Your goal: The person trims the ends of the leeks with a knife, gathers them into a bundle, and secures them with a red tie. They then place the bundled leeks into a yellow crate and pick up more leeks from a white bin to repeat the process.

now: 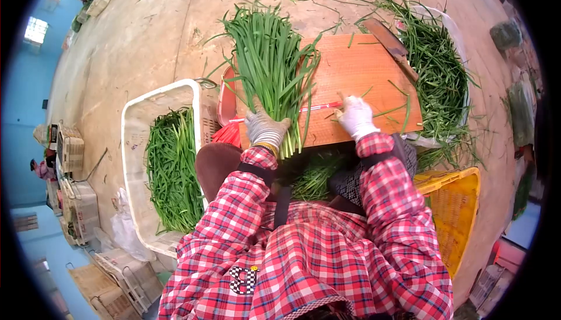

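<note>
My left hand (266, 127), in a grey striped glove, is wrapped round the stems of a large bunch of green leafy stalks (269, 57). The bunch lies over the left part of an orange-brown wooden board (345, 72), stem ends toward me. My right hand (356, 117), in a white glove, is closed at the board's near right part, pinching the end of a red and white strip (321, 107). This strip runs left toward the bunch, and part of it is hidden there. A large knife (390, 45) rests at the board's far right corner.
A white crate (130, 139) of green stalks stands at the left, beside red strips (228, 135). Loose greens (435, 69) are heaped right of the board. A yellow crate (459, 215) is at the lower right. Stacked crates (79, 203) line the far left.
</note>
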`<action>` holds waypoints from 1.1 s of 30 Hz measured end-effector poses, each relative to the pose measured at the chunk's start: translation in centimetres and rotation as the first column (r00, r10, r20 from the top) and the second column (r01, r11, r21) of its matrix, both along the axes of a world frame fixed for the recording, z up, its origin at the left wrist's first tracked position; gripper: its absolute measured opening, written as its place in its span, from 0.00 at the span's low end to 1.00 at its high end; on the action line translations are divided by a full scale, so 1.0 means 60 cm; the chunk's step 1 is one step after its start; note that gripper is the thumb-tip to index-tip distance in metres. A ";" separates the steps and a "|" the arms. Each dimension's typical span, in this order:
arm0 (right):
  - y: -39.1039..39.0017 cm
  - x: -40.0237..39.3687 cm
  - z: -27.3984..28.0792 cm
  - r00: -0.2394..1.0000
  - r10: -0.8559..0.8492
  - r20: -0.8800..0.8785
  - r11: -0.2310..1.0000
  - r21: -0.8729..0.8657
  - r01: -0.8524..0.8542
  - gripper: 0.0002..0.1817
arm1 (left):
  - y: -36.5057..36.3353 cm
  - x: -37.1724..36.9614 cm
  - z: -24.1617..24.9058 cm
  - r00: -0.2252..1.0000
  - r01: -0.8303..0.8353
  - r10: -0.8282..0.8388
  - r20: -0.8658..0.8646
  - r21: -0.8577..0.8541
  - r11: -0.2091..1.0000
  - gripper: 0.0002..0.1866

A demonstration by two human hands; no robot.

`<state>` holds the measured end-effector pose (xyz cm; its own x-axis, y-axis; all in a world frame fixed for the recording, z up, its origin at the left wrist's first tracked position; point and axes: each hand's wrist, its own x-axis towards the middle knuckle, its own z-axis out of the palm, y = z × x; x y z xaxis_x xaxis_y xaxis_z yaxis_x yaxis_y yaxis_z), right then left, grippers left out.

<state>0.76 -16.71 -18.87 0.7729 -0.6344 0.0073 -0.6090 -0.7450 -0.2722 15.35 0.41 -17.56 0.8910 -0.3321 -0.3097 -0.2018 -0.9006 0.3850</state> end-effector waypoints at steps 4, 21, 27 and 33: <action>-0.107 -0.076 -0.072 0.906 0.381 -0.185 0.885 -0.211 -0.415 0.17 | 0.003 0.001 0.008 1.000 -0.006 0.006 0.004 0.059 0.998 0.60; 0.019 0.028 -0.085 0.973 -0.110 0.202 0.993 0.052 0.102 0.15 | 0.004 0.002 0.008 0.994 -0.066 0.063 -0.092 -0.025 0.998 0.61; -0.016 0.030 -0.067 0.991 -0.081 -0.104 0.991 0.096 0.091 0.13 | 0.006 0.002 0.015 0.994 -0.083 0.079 -0.075 -0.045 0.996 0.59; -0.027 0.006 -0.081 0.966 -0.257 0.013 0.830 0.516 0.214 0.15 | 0.017 -0.001 -0.013 0.996 -0.075 0.084 0.031 -0.224 0.972 0.60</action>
